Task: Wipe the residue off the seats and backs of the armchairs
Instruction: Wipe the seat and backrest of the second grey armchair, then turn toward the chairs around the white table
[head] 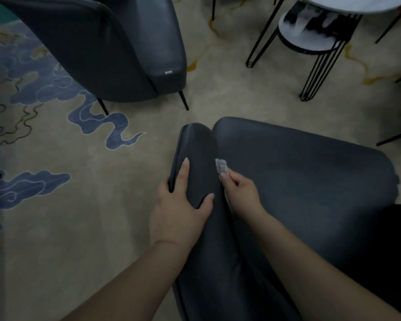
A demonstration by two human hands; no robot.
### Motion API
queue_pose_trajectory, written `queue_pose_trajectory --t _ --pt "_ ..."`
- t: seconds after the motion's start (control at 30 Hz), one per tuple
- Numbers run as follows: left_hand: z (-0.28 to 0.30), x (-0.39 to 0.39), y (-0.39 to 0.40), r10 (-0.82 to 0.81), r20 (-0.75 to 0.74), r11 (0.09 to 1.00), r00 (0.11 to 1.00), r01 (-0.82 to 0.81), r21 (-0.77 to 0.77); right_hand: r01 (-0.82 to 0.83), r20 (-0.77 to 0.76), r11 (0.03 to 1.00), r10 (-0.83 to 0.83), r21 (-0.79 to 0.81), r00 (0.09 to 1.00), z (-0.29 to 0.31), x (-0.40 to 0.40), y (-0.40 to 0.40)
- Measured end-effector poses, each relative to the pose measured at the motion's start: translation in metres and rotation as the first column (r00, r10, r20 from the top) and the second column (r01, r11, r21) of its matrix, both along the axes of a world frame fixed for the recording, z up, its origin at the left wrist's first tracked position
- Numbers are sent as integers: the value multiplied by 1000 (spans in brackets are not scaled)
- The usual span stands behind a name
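A dark grey leather armchair [299, 172] fills the lower right, seen from above. My left hand [180, 205] grips its left armrest [196, 147], fingers on the outer side and thumb on the inner side. My right hand [240, 191] pinches a small pale grey cloth [221, 165] and holds it in the crease between the armrest and the seat cushion. A second dark grey armchair [116, 49] stands at the upper left.
A round white side table [354, 4] on thin black wire legs stands at the upper right, with a lower shelf [310, 31] under it. More black furniture legs show at the right edge. The floor is a beige carpet [79, 205] with blue cloud patterns.
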State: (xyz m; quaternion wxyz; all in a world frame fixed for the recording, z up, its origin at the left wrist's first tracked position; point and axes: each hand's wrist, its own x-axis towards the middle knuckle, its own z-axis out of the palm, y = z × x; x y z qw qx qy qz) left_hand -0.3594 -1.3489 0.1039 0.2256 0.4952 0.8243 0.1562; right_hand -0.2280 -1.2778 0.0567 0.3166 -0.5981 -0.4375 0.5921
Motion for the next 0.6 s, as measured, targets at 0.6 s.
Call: queue_pose_trajectory --t 0.6 --pt "58 -9 -27 -187 -107 969 977 165 -182 -5 162 974 -32 225 986 107 84 -79"
